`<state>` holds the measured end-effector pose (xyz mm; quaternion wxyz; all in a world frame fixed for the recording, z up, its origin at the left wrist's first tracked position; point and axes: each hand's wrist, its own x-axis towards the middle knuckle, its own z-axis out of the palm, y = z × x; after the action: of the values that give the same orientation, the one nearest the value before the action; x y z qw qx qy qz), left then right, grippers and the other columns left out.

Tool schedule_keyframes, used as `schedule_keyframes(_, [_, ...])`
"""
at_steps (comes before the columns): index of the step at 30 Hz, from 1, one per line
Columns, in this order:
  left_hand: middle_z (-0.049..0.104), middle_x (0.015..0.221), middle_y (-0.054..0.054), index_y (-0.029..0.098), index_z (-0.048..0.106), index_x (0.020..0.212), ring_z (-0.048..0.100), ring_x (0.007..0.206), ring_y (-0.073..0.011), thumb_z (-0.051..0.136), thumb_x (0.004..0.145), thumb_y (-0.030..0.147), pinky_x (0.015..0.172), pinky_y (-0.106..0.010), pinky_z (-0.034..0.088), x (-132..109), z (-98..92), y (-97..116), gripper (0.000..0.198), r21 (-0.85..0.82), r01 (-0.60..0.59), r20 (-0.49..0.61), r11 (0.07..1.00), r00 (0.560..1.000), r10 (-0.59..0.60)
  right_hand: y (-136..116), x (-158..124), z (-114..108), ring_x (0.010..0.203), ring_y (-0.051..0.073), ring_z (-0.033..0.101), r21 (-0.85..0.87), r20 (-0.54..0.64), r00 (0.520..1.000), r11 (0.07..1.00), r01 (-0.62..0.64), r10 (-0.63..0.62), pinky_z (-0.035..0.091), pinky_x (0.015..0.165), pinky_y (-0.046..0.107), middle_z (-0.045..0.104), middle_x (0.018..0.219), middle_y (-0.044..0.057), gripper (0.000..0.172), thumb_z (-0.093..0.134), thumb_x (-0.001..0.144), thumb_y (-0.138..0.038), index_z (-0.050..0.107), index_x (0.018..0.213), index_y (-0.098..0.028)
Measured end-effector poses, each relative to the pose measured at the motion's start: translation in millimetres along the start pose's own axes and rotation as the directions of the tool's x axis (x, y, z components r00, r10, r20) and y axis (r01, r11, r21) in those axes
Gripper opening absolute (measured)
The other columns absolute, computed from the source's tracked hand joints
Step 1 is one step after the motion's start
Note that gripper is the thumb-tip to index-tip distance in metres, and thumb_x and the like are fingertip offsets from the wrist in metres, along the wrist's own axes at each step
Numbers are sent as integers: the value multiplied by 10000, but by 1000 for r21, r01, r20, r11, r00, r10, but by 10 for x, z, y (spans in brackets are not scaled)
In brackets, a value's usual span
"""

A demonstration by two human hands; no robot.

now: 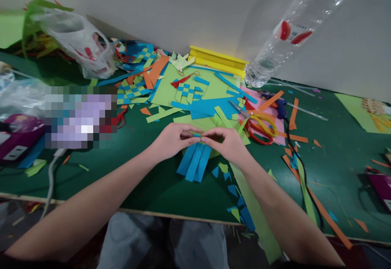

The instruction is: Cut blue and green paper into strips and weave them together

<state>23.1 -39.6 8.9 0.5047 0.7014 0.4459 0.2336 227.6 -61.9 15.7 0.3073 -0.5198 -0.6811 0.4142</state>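
Between both hands, just above the green tabletop, is a bundle of blue paper strips point(194, 162) that fans out downward toward me. My left hand point(178, 139) pinches its upper end from the left, thumb against fingers. From the right, my right hand point(224, 142) pinches the same end, and the fingertips of the two hands nearly meet. A bit of green shows with the blue at the pinch; the fingers hide the rest. Light green paper point(180, 121) lies just behind the hands. Beside my right hand rest scissors point(265, 128) with red and yellow handles.
Woven blue-and-green paper pieces point(186, 92) lie behind, near a yellow tray-like holder point(218, 61). A clear plastic bottle point(293, 37) stands at back right. A white plastic bag point(81, 43) is at back left. Orange strips point(293, 114) and a black cord point(301, 159) lie right.
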Motion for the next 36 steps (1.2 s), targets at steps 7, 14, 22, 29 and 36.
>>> schedule_keyframes(7, [699, 666, -1, 169, 671, 1213, 613, 614, -152, 658, 835, 417, 558, -235, 443, -17, 6, 22, 452, 57, -21, 3, 998, 1000, 21, 21, -3, -26, 644, 147, 627, -8, 17, 1000, 1000, -4, 4, 474, 577, 277, 755, 781, 44, 217, 680, 829, -398, 771, 851, -202])
schedule_keyframes(14, [513, 516, 61, 156, 662, 1190, 470, 510, -111, 657, 830, 420, 509, -216, 346, -17, -13, -10, 446, 58, 2, 30, 998, 1000, -4, 9, 0, -28, 587, 122, 556, -25, -20, 1000, 1000, 1, -1, 428, 536, 261, 724, 723, 34, 236, 696, 809, -421, 766, 821, -196])
schedule_keyframes(22, [596, 558, 49, 157, 651, 1199, 489, 506, -110, 678, 806, 369, 497, -209, 352, -24, 5, 57, 447, 55, 1, 65, 999, 998, -5, 36, 6, -10, 610, 135, 568, -33, -2, 1000, 999, -12, 12, 432, 546, 266, 729, 740, 40, 284, 712, 790, -465, 771, 860, -197])
schedule_keyframes(29, [735, 749, -29, 139, 634, 1254, 656, 636, -167, 640, 828, 495, 572, -239, 493, -62, 7, 78, 555, 87, -54, 19, 995, 998, 52, 45, 12, -48, 627, 137, 592, -78, 18, 998, 995, 62, -61, 454, 567, 265, 745, 768, 27, 224, 677, 832, -426, 772, 820, -223])
schedule_keyframes(36, [749, 1032, -86, 158, 710, 1083, 694, 891, -224, 479, 941, 381, 752, -301, 524, -34, -137, -2, 351, 565, -122, -230, 816, 927, 298, -39, -33, -117, 714, 153, 667, 56, 214, 963, 987, 153, -161, 520, 676, 279, 752, 794, 15, 149, 735, 801, -391, 779, 819, -250])
